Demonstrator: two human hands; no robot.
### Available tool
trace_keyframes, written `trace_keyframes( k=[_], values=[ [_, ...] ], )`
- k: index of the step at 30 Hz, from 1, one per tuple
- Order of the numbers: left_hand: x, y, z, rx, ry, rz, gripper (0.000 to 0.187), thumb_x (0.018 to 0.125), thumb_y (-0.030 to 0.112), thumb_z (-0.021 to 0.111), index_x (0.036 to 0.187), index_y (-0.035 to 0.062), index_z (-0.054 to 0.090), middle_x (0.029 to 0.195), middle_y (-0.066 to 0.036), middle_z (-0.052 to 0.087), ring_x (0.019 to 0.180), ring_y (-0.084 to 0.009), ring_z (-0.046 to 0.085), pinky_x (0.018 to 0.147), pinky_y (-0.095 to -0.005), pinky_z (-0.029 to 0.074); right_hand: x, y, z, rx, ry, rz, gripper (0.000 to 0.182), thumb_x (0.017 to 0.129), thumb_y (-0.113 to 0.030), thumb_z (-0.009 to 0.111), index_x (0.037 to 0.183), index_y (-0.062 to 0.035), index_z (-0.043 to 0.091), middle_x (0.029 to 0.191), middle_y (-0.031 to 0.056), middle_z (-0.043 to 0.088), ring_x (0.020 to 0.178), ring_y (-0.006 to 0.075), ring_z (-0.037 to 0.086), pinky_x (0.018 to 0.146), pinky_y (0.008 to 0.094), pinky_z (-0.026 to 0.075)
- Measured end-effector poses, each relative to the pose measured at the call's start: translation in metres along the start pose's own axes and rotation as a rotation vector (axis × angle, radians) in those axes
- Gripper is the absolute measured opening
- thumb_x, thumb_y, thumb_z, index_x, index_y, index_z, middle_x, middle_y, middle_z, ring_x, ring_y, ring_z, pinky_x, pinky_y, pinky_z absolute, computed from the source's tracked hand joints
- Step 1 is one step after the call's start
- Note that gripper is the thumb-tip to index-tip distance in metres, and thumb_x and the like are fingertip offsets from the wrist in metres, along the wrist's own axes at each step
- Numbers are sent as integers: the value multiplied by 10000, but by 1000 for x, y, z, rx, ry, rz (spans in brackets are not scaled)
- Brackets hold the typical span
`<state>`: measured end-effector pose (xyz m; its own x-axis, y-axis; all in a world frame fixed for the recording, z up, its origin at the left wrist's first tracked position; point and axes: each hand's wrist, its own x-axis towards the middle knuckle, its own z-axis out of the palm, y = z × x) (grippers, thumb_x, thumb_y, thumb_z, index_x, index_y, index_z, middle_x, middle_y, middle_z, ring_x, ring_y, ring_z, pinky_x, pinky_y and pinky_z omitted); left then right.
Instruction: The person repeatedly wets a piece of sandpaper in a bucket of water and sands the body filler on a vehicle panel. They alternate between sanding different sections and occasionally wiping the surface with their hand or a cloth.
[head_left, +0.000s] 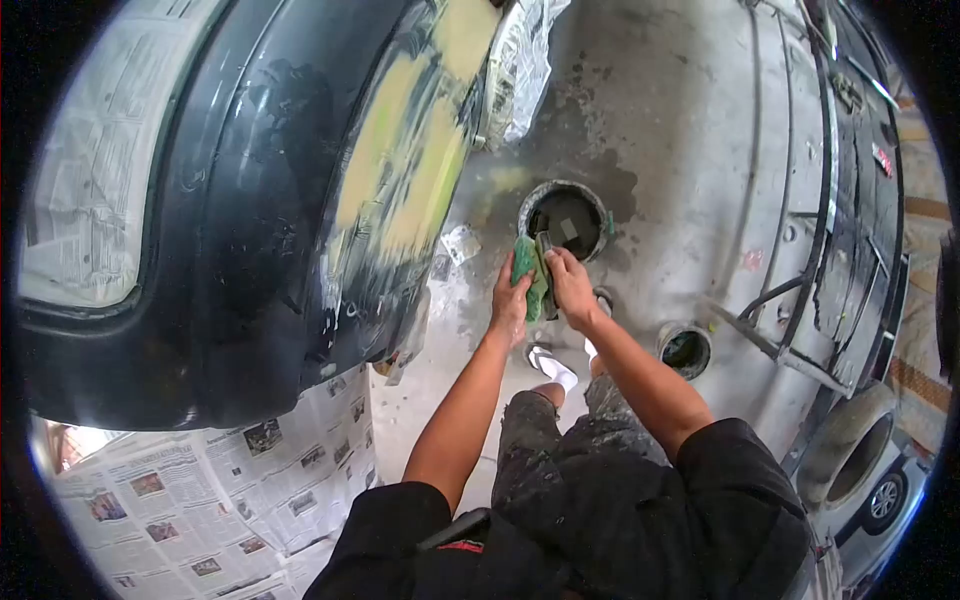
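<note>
My left hand (509,300) is closed around a green cloth or pad (531,272), which hangs between my two hands. Close beside it, my right hand (571,287) grips a dark, flat object (546,262) whose exact kind I cannot make out. Both hands are held near the lower edge of a round bucket (609,222) of dark liquid, in which a small light rectangle shows. To the left stands a dark vehicle body (260,200), with yellowish filler patches (425,150) along its wet, streaked edge.
Newspaper (250,470) covers the area below the vehicle, and crinkled foil (522,70) hangs at its upper edge. A smaller bucket (706,352) stands right of my legs. Farther right are a metal frame (825,200) and a tire (850,440).
</note>
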<state>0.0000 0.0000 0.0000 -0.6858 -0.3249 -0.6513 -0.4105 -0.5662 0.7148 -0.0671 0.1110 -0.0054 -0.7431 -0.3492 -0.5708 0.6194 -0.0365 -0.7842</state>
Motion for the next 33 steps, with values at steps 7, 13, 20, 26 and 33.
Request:
trace_keyframes(
  k=[7, 13, 20, 26, 33],
  values=[
    [-10, 1, -3, 150, -134, 74, 531, 968, 6, 469, 1488, -14, 364, 1404, -117, 516, 1232, -181, 529, 1037, -288, 409, 31, 8, -3, -131, 95, -15, 468, 979, -343, 515, 1216, 48, 618, 1069, 159, 686, 979, 220, 628, 893, 321, 472],
    [-20, -38, -26, 303, -157, 26, 485, 983, 45, 489, 1463, 10, 426, 1306, -97, 597, 1140, -171, 591, 977, -286, 460, 59, 40, -34, 42, 177, 153, 426, 982, -349, 518, 1147, 21, 651, 966, 91, 661, 847, 168, 575, 779, 310, 467],
    [31, -103, -76, -29, 172, -232, 600, 978, 226, 579, 1519, 116, 343, 1266, -72, 600, 1034, -209, 626, 790, -395, 546, 83, 85, -76, 366, 96, 435, 332, 874, -368, 585, 963, -53, 636, 782, 61, 633, 669, 231, 625, 601, 366, 503],
    [101, -133, -65, 87, 263, -250, 756, 907, 304, 700, 1527, 99, 320, 1301, -90, 597, 1034, -210, 623, 801, -382, 520, 137, 137, -102, 16, 115, 418, 423, 818, -346, 649, 1097, -28, 637, 890, 86, 653, 715, 202, 618, 621, 342, 497],
    [260, -254, -91, 559, 247, 74, 664, 805, 246, 778, 1384, 68, 507, 1290, -193, 580, 1104, -310, 606, 951, -408, 479, 295, 256, -120, -691, 146, 206, 707, 745, -254, 795, 1328, -17, 471, 1114, 181, 664, 925, 271, 672, 780, 397, 537]
  ],
)
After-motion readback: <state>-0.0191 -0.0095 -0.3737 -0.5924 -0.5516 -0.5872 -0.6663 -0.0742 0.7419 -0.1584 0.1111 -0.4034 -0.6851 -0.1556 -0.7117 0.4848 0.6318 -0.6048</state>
